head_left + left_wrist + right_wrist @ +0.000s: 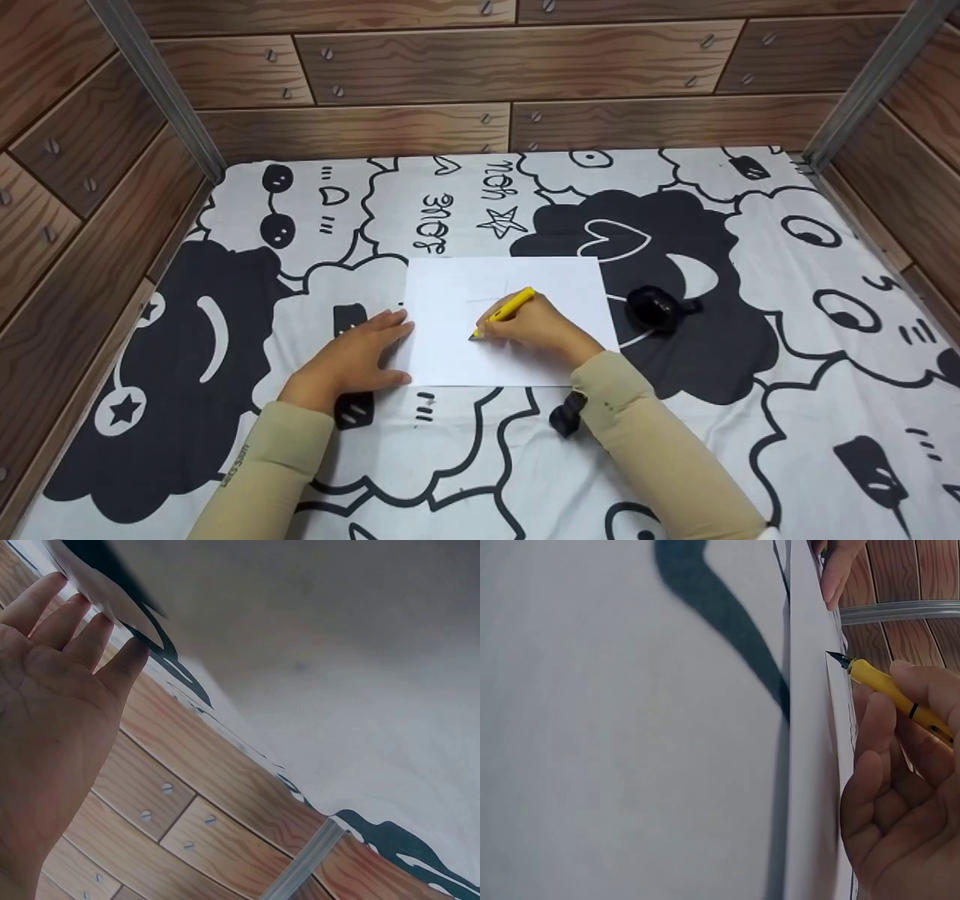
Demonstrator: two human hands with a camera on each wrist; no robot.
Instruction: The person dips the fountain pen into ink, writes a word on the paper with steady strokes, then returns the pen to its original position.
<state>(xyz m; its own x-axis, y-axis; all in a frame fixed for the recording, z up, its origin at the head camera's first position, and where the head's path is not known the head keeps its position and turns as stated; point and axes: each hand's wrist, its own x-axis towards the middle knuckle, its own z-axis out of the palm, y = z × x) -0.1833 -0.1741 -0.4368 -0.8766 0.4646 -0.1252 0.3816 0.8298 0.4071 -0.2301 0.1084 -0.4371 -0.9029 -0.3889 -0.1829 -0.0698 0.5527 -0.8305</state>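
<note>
A yellow fountain pen (pixel 516 302) is pinched in my right hand (pixel 541 328), its dark nib low over the middle of a white sheet of paper (pixel 450 360). Faint thin lines cross the sheet just above the pen. From the right wrist view, the fountain pen (pixel 885 687) points its nib at the paper (pixel 810 765); whether it touches is hard to tell. My left hand (pixel 356 356) rests at the sheet's left edge, fingers spread. The left wrist view shows that hand (pixel 60 697) palm side, with fairly straight fingers and nothing held.
Right of the paper lies a round black object (pixel 652 309). A small black object (pixel 568 414) sits by my right sleeve. Beneath everything is a black-and-white patterned cloth (pixel 420 465). Wood-patterned panels (pixel 510 64) and grey corner posts (pixel 161 82) surround the surface.
</note>
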